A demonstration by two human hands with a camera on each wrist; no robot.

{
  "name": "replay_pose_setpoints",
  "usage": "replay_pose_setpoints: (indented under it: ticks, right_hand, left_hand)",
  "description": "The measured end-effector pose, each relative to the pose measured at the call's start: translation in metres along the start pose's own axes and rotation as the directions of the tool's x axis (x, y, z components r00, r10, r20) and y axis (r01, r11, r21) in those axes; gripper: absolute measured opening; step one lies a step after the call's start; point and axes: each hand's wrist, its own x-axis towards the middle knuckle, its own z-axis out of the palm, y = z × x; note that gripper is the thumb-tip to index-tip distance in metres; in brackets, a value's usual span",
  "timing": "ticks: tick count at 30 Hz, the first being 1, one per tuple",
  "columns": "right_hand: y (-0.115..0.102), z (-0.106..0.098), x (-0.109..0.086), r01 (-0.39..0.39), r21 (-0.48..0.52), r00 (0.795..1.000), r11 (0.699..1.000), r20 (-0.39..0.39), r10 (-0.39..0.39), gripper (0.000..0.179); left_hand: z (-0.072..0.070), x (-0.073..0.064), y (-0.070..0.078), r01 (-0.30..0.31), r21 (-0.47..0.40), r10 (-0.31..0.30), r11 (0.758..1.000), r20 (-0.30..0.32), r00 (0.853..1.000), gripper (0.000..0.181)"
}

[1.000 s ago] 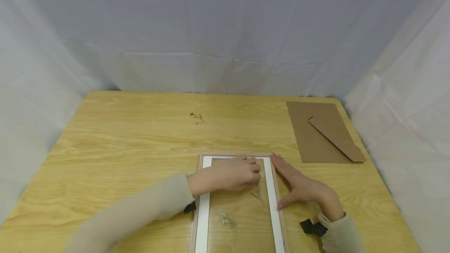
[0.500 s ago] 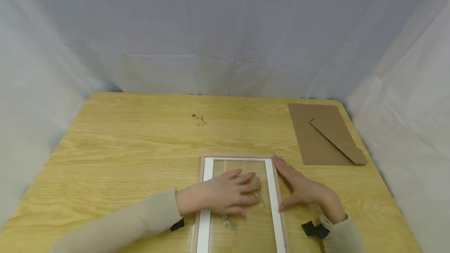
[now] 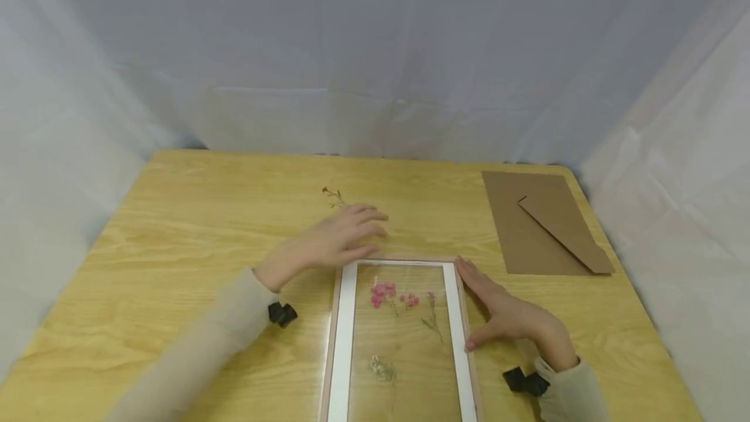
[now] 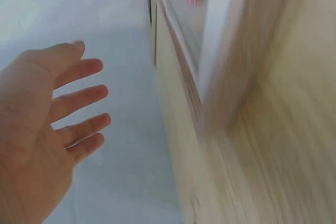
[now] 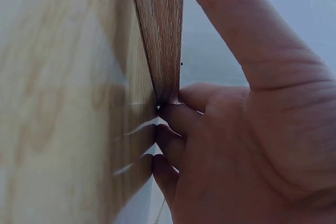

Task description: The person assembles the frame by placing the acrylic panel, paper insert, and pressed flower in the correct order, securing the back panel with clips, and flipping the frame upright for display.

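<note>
Frame edge (image 3: 463,312), right fingers (image 3: 476,281) touching, tabletop (image 3: 205,226) beyond

Picture frame (image 3: 344,337) lies flat on wood-grain desk (image 3: 205,233)

The yellowish desk carries the white-bordered frame on its near side. Beyond the frame's far left corner lies a small red-flowered sprig (image 3: 334,195); a brown board (image 3: 510,233) with a slanting flap (image 3: 565,234) rests at far right.

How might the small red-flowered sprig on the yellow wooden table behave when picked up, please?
The sprig is probably light, being so small. Its thin build suggests it could snap easily. Lying seemingly flat on the table, it may be awkward to pinch.
</note>
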Motion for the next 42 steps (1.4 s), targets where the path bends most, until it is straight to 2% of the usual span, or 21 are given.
replay_pose_setpoints:
  ticks: [2, 3, 4, 5, 6, 8, 10, 12, 13, 15, 17, 19, 22, 25, 27, 32, 35, 38, 42]
  right_hand:
    - [0.0, 0.0, 0.0, -0.003, -0.001, 1.0, 1.0, 0.001, 0.003, 0.137]
    - [0.0, 0.0, 0.0, -0.001, -0.003, 1.0, 1.0, 0.001, 0.001, 0.137]
    - [0.0, 0.0, 0.0, 0.001, -0.003, 1.0, 1.0, 0.0, -0.001, 0.136]
    - [-0.001, 0.0, 0.0, 0.004, -0.003, 1.0, 1.0, -0.001, -0.004, 0.136]
    - [-0.001, 0.0, 0.0, 0.005, -0.003, 1.0, 1.0, -0.003, -0.005, 0.136]
    - [-0.001, 0.0, 0.0, 0.004, -0.004, 1.0, 1.0, -0.003, -0.004, 0.135]
    - [-0.001, 0.0, 0.0, 0.003, 0.0, 1.0, 1.0, -0.003, -0.003, 0.135]
    - [-0.001, -0.001, 0.0, 0.004, -0.001, 1.0, 1.0, -0.003, -0.004, 0.135]
    - [-0.001, 0.0, 0.0, 0.007, -0.007, 1.0, 1.0, -0.004, -0.007, 0.135]
    - [-0.001, 0.0, 0.001, 0.011, -0.009, 1.0, 1.0, -0.002, -0.011, 0.135]
    - [-0.001, 0.0, 0.002, 0.012, -0.015, 1.0, 1.0, -0.003, -0.012, 0.135]
    - [0.0, 0.001, 0.003, 0.01, -0.016, 1.0, 1.0, -0.003, -0.01, 0.135]
    - [0.0, 0.001, 0.003, 0.005, -0.011, 1.0, 1.0, -0.003, -0.005, 0.134]
    - [-0.001, 0.002, 0.003, 0.006, -0.013, 1.0, 1.0, -0.001, -0.006, 0.134]
    - [-0.001, 0.001, 0.003, 0.007, -0.015, 1.0, 1.0, 0.001, -0.007, 0.134]
    - [0.0, 0.001, 0.002, 0.01, -0.008, 1.0, 1.0, 0.004, -0.01, 0.134]
    - [0.0, 0.002, 0.002, 0.014, -0.003, 1.0, 1.0, 0.004, -0.014, 0.134]
    - [0.0, 0.003, 0.002, 0.014, -0.004, 1.0, 1.0, 0.005, -0.013, 0.134]
    - [-0.001, 0.002, 0.001, 0.007, -0.003, 1.0, 1.0, 0.004, -0.007, 0.134]
  left_hand:
    - [-0.005, -0.004, -0.023, 0.113, -0.021, -0.114, 0.993, -0.064, 0.991, 0.027]
    - [-0.007, -0.006, -0.033, 0.188, -0.04, -0.191, 0.981, -0.089, 0.978, 0.026]
    - [-0.007, -0.007, -0.042, 0.276, -0.061, -0.281, 0.959, -0.109, 0.953, 0.027]
    - [-0.007, -0.009, -0.05, 0.364, -0.086, -0.373, 0.927, -0.126, 0.919, 0.027]
    - [-0.007, -0.009, -0.057, 0.448, -0.113, -0.461, 0.887, -0.136, 0.877, 0.029]
    - [-0.005, -0.01, -0.069, 0.585, -0.188, -0.612, 0.789, -0.155, 0.775, 0.035]
    - [-0.001, -0.009, -0.078, 0.686, -0.232, -0.722, 0.69, -0.152, 0.675, 0.042]
    - [0.003, -0.008, -0.085, 0.75, -0.264, -0.793, 0.606, -0.13, 0.595, 0.048]
    - [0.005, -0.007, -0.088, 0.774, -0.276, -0.819, 0.57, -0.118, 0.561, 0.049]
    - [0.009, -0.005, -0.094, 0.818, -0.264, -0.857, 0.511, -0.09, 0.507, 0.049]
    - [0.013, -0.004, -0.099, 0.845, -0.259, -0.882, 0.467, -0.071, 0.466, 0.048]
    - [0.016, -0.004, -0.103, 0.86, -0.263, -0.898, 0.437, -0.065, 0.436, 0.047]
    - [0.019, -0.003, -0.107, 0.866, -0.289, -0.911, 0.408, -0.06, 0.409, 0.045]
    - [0.02, -0.003, -0.107, 0.862, -0.308, -0.913, 0.402, -0.063, 0.404, 0.044]
    - [0.019, -0.003, -0.107, 0.851, -0.324, -0.907, 0.414, -0.067, 0.416, 0.043]
    - [0.017, -0.003, -0.107, 0.819, -0.341, -0.881, 0.463, -0.074, 0.467, 0.047]
    - [0.015, -0.004, -0.108, 0.81, -0.324, -0.866, 0.489, -0.068, 0.496, 0.042]
    - [0.015, -0.006, -0.11, 0.81, -0.295, -0.856, 0.506, -0.06, 0.513, 0.034]
    - [0.016, -0.009, -0.112, 0.807, -0.28, -0.847, 0.52, -0.048, 0.529, 0.03]
